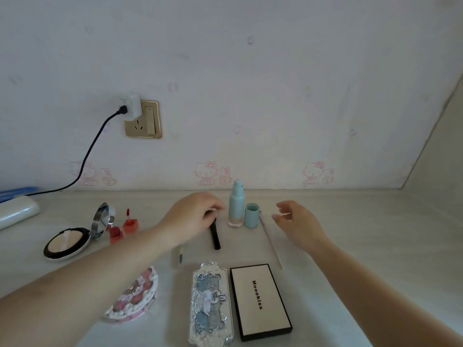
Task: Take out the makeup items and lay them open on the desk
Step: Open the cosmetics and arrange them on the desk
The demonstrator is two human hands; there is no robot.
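My left hand (194,216) curls its fingers over the top end of a black tube (215,235) lying on the desk. My right hand (295,222) hovers with loose fingers and holds nothing, just right of a thin white stick (270,242). Between the hands stands a pale blue pump bottle (236,205) with its blue cap (251,215) off beside it. An open round powder compact (69,242) and an uncapped red lip gloss (124,227) sit at the left. A silver embossed palette (211,304), a white Mooekiss palette (260,300) and a pink fan-shaped case (134,296) lie closed near me.
A small clear vial (178,255) lies under my left forearm. A white case (17,212) sits at the far left by a black cable (90,151) running to the wall socket (142,118). The wall bounds the desk at the back and right.
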